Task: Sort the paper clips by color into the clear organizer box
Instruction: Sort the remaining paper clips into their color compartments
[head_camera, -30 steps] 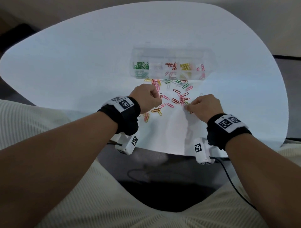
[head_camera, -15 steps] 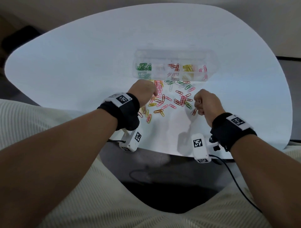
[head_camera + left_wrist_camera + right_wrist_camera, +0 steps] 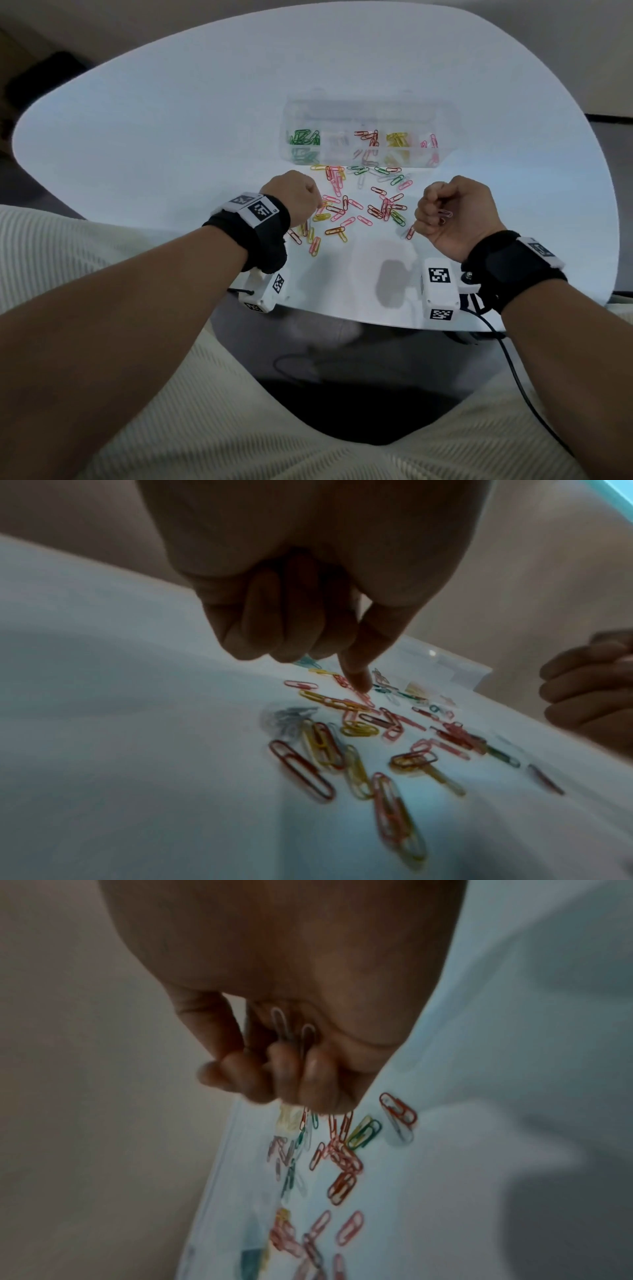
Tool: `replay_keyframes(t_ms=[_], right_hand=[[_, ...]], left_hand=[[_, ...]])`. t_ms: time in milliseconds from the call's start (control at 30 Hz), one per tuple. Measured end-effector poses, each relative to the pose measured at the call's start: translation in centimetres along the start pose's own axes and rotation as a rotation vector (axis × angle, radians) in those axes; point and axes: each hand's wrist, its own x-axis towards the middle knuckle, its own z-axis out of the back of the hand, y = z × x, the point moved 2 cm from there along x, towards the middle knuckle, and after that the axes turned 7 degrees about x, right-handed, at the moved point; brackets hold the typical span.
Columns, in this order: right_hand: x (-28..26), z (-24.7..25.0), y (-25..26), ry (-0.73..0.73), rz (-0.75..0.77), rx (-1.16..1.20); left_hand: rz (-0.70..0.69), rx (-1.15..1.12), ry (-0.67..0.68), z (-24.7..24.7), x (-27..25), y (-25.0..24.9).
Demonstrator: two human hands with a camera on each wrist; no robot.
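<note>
Paper clips [image 3: 444,215] (pink) in right hand [image 3: 454,214]

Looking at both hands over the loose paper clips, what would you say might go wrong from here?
The right hand holds several pale clips in a curled grip; one pokes out, so it may slip on the way to the organizer box. The left hand presses one fingertip into the tangled pile, so it could drag along a neighbouring clip of another colour.
</note>
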Motion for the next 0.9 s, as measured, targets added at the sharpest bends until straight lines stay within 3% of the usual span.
replay_keyframes(t_ms=[67,167,233,300,533,700,900], right_hand=[[0.5,0.2,0.2,-0.112,0.048,-0.345],[1.0,0.2,0.2,-0.220,0.152,-1.060],[1.0,0.5,-0.2,-0.204,0.173,-1.307],[0.9,0.7,-0.5,-0.199,0.180,-1.411],[0.9,0.1,-1.1,-0.242,0.237,-1.498],[1.2,-0.7,-2.4,-0.210,0.250,-1.499],[1.1,-0.5,-1.8,-0.208,0.300,-1.120]], left_hand=[[0.007,0.136,-0.008,0.2,-0.1,0.3],[-0.004,0.255,-0.008,0.2,-0.2,0.6],[0.001,0.300,0.001,0.0,-0.1,0.6],[0.003,0.335,0.002,-0.3,0.0,0.6],[-0.001,0.374,0.015,-0.8,0.2,0.8],[0.008,0.267,0.004,-0.5,0.5,1.2],[0.008,0.344,0.030,0.3,0.7,1.4]])
